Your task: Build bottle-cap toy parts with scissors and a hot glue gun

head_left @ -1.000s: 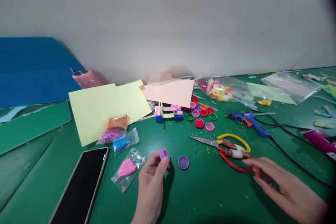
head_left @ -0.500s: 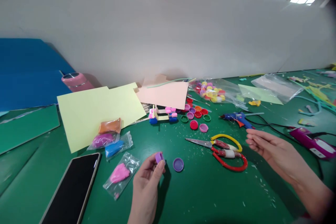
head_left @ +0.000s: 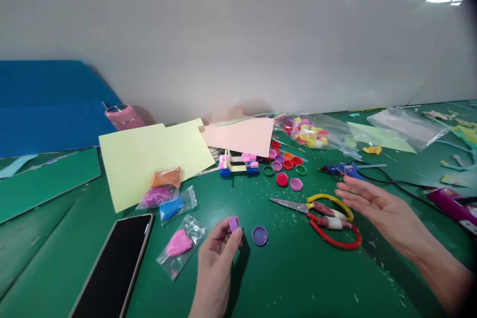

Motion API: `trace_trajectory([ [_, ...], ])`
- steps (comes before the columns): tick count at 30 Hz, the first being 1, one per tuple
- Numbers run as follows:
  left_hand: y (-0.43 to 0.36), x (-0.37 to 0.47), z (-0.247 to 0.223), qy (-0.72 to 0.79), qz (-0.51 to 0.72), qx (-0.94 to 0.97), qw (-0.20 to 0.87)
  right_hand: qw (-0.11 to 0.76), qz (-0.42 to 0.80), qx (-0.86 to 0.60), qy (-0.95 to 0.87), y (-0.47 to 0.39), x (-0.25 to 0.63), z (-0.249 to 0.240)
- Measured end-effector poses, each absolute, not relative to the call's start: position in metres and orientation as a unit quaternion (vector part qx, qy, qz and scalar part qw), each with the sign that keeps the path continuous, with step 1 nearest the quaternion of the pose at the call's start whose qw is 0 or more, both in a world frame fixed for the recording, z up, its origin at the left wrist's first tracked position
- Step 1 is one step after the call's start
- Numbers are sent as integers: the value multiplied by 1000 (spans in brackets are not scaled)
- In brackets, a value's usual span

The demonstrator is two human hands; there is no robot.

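Note:
Between the thumb and fingers of my left hand (head_left: 220, 253) is a small purple bottle cap (head_left: 234, 224). A second purple cap (head_left: 260, 235) lies on the green table just right of that hand. My right hand (head_left: 376, 208) is held in the air with its fingers stretched out and holds nothing. It is nearest to the blue glue gun (head_left: 343, 169) and the scissors (head_left: 328, 216) with red and yellow handles. Further back stands a small stick frame (head_left: 238, 165) with pink and blue pieces on it.
A phone (head_left: 114, 263) lies at the front left, near bags of pink clay (head_left: 179, 243) and blue clay (head_left: 173, 208). Loose caps (head_left: 282, 179) sit mid-table before a bag of caps (head_left: 309, 131). Yellow paper (head_left: 149, 151) and a pink bottle (head_left: 124, 117) are at the back left.
My right hand has moved left from beside the glue gun's handle, and its fingers have opened out. My left hand keeps its grip on the cap. The whole view has shifted slightly.

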State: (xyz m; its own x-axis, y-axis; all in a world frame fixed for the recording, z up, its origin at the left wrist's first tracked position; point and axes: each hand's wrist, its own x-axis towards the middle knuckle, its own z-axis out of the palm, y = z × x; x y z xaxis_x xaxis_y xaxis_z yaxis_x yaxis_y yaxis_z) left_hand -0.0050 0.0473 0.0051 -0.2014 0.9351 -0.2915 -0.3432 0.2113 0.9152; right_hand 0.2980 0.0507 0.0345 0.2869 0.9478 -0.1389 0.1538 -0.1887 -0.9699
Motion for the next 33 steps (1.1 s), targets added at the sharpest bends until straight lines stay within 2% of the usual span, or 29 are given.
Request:
trace_trajectory([
  [4, 48, -5, -2, 529, 569, 277, 566, 453, 430, -610, -488, 50, 286, 37],
  [6, 48, -5, -2, 525, 567, 278, 570, 397, 350, -650, -545, 51, 290, 35],
  [9, 47, -5, 1, 523, 564, 285, 572, 269, 150, -753, -582, 58, 310, 30],
  [13, 47, -6, 8, 525, 539, 314, 578, 202, 49, -822, -530, 78, 353, 16],
  [16, 46, -7, 10, 526, 529, 329, 578, 146, 43, -849, -506, 92, 379, 1],
  [21, 44, -7, 11, 521, 530, 337, 578, 95, 108, -864, -482, 105, 395, -16],
  [27, 43, -7, 8, 508, 512, 361, 591, 97, 156, -869, -460, 115, 395, -10],
  [33, 43, -5, 10, 496, 502, 369, 605, 229, 214, -859, -404, 104, 391, 6],
])
